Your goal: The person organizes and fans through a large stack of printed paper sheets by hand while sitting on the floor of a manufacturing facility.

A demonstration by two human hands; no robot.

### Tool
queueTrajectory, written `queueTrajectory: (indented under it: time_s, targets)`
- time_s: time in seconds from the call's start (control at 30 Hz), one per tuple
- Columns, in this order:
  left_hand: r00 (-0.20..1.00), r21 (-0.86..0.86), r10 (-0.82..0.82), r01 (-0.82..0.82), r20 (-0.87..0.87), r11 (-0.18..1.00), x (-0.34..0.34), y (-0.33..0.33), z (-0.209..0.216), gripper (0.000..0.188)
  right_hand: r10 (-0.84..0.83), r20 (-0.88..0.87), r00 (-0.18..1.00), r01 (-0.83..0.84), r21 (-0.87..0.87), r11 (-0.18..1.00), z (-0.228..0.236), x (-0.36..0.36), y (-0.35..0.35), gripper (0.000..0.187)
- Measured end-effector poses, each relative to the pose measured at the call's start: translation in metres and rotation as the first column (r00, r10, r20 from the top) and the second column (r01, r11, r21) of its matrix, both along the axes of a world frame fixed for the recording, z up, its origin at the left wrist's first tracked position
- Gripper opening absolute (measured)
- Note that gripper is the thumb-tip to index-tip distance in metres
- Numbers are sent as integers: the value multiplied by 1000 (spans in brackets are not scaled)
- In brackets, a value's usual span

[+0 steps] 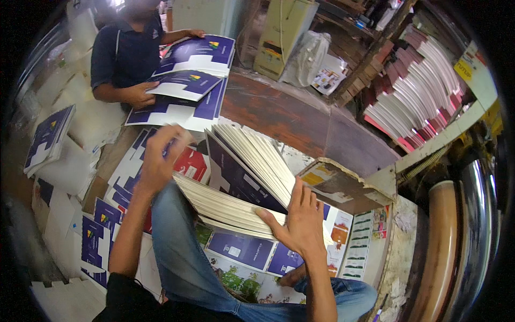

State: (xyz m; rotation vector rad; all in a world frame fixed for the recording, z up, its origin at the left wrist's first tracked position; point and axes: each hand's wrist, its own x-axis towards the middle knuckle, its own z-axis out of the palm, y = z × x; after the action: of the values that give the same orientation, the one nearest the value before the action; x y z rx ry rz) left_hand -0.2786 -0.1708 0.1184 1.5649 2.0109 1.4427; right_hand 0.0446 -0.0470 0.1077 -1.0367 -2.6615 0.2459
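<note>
My right hand (300, 220) grips the right end of a thick stack of printed sheets (230, 206), its thumb on the near part and its fingers toward the far part. The stack is parted in a V. Its far part (257, 163) leans away, cream edges up, and a dark purple printed face (236, 172) shows in the gap. My left hand (161, 155) is raised off the stack's left end, somewhat blurred, its fingers bent and apart with nothing visible in them. Below the stack lie flat purple printed sheets (238, 249).
Across from me, a person (129, 51) handles purple and white printed covers (185, 83). More covers (94, 241) lie at left. A worn board (338, 185) stands beside my right hand. Piled pink-and-white booklets (416, 88) fill a shelf at right, above large rolls (442, 247).
</note>
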Motion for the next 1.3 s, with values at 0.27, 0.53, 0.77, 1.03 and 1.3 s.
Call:
queueTrajectory:
  time_s: [0.27, 0.53, 0.77, 1.03, 1.3]
  targets:
    - [668, -545, -601, 334, -439, 769, 128, 30, 33, 125, 44, -72, 996, -67, -356, 932, 28, 10, 25, 75]
    - [603, -723, -780, 464, -165, 512, 144, 59, 21, 135, 41, -173, 984, -138, -599, 788, 32, 40, 40, 79]
    - [611, -686, -789, 544, -72, 484, 141, 76, 17, 132, -96, -172, 980, 101, 20, 995, 74, 69, 18, 64]
    - [593, -596, -796, 597, -123, 537, 141, 79, 4, 136, 17, 81, 997, -6, -138, 990, 12, 52, 12, 102]
    - [622, -409, -565, 392, -542, 824, 115, 24, 20, 97, 6, -51, 999, -13, -131, 991, 12, 41, -4, 120]
